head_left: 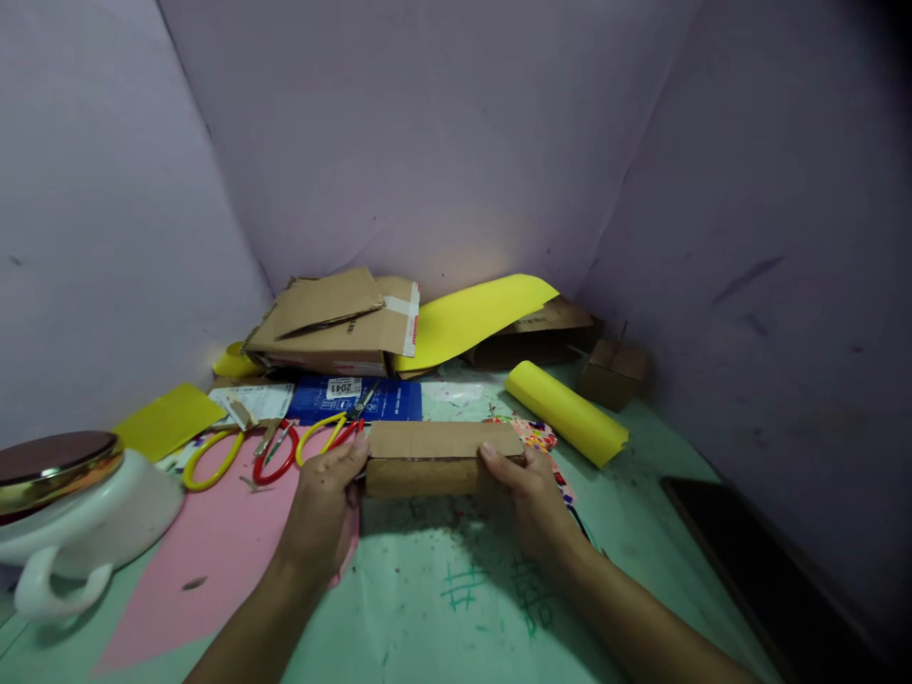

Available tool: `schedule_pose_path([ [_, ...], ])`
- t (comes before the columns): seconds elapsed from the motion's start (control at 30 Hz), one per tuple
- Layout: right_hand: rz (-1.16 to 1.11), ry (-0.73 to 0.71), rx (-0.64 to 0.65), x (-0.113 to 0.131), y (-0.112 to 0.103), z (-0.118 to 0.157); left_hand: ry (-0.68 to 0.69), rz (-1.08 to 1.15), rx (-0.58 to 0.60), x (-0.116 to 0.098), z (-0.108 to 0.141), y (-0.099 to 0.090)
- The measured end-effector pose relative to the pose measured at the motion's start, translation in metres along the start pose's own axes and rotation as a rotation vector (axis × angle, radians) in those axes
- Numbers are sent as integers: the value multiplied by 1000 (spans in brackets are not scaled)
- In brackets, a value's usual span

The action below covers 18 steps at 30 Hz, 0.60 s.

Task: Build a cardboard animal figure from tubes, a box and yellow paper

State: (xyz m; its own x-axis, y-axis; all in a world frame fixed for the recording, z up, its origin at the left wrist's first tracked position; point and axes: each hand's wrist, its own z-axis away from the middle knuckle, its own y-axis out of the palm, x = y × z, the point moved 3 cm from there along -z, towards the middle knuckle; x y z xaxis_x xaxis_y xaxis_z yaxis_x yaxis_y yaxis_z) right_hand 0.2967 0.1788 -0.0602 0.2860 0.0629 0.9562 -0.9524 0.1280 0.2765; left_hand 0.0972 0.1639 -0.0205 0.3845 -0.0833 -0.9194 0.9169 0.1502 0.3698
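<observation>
Between my hands is a long, narrow piece of folded brown cardboard (427,446), held level above the green tabletop. A crease or gap runs along its length. My left hand (332,489) grips its left end, thumb on top and fingers out of sight behind. At the other end my right hand (531,489) is closed on it, the thumb resting on the near face. Just beyond my left hand lie scissors with yellow handles (214,465) and scissors with red handles (275,461), partly on a pink paper sheet (206,551).
A flattened cardboard box (320,328) and a yellow sheet (477,323) rest against the back wall. Rolled yellow paper (566,413) lies to the right, near a small cardboard box (613,372). A white lidded pot (128,503) stands at left, a dark flat panel (755,560) at right.
</observation>
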Motion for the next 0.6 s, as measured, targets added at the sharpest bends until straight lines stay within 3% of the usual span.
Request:
schedule_pose_path([
  [0.2, -42, 55, 16, -3, 0, -2, 37, -47, 14, -2, 2, -2],
  [0.37, 82, -30, -51, 1, -2, -2, 130, -275, -18, -4, 2, -6],
  [0.6, 115, -10, -147, 2, 0, 0, 131, -462, -56, -11, 1, -5],
])
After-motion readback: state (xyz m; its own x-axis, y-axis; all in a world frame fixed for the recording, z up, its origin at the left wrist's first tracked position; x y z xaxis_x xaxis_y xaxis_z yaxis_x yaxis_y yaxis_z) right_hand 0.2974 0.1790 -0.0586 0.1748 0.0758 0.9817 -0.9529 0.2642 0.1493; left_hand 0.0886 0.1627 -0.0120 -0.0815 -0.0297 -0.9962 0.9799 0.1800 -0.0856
